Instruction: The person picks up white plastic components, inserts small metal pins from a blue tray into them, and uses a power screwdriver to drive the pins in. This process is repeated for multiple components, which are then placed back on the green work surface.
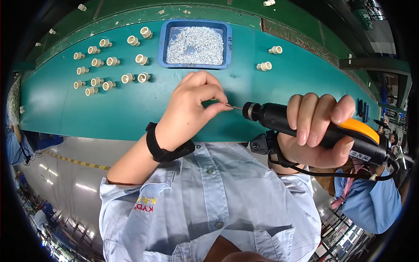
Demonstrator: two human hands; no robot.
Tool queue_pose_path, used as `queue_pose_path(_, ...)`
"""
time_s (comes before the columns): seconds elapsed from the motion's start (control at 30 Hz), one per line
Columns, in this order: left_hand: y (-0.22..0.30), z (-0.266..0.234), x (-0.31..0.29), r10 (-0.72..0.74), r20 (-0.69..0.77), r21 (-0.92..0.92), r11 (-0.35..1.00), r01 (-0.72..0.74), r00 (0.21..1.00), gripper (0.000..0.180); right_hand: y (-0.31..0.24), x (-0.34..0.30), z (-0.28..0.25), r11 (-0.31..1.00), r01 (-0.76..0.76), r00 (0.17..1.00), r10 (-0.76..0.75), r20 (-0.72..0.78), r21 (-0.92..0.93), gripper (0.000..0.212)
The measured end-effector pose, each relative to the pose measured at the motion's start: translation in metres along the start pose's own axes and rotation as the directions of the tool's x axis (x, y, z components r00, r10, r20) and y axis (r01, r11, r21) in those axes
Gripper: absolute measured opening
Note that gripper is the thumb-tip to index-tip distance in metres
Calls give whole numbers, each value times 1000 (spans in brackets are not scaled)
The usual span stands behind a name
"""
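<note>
- Green desk (pixel 56 100) spreads beyond both grips.
- Right hand (pixel 321 126) clamps an electric screwdriver (pixel 277 117); left hand (pixel 192 98) pinches its bit (pixel 237 107) near the tip, left of that grip.
- Apparently loading the bit; next calls for steady alignment.

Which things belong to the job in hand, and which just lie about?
Probably in use:
power screwdriver, in right hand; left hand pinching its tip
blue tray of silvery pieces
white sockets on the table

Probably just lying about:
dark sticks, table's right end
white pieces beyond table
</note>
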State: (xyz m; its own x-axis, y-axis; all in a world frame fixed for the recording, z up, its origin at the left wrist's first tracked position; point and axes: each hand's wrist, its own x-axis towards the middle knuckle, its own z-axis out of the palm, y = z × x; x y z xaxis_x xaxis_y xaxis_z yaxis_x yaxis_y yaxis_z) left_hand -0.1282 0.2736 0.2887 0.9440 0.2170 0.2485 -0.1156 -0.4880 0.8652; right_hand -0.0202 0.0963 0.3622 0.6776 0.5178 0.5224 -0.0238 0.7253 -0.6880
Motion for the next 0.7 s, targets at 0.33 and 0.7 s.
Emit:
queue_pose_path(0.33,-3,0,-14,29,18,23,999,-30,999,12,6,-4,13,992,-1,989,20,146,-127,40)
queue_pose_path(0.7,-4,-4,-16,7,40,73,997,-9,999,18,13,-2,19,985,-34,985,62,162,-172,43)
